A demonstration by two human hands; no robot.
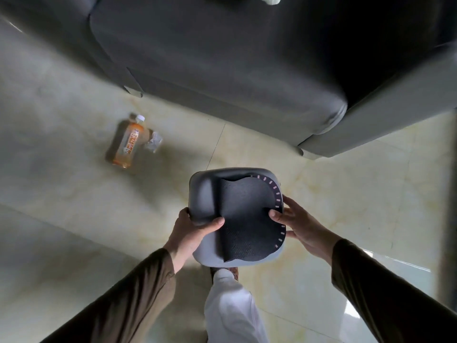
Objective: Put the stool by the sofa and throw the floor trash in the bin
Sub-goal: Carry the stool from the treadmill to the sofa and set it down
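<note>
A grey stool (205, 191) with a dark textured seat pad is held above the floor, seen from straight above. My left hand (193, 229) grips its left rim, thumb on the pad. My right hand (299, 224) grips its right rim. The dark grey sofa (222, 58) fills the top of the view, its front corner just beyond the stool. An orange drink bottle (128, 142) with a white cap lies on the floor to the left. A crumpled clear wrapper (153, 141) lies touching the bottle's right side. No bin is in view.
Glossy beige marble tiles (74, 206) cover the floor. My leg in white trousers and a shoe (223, 276) stand directly under the stool. A dark vertical edge (447, 219) runs along the right side.
</note>
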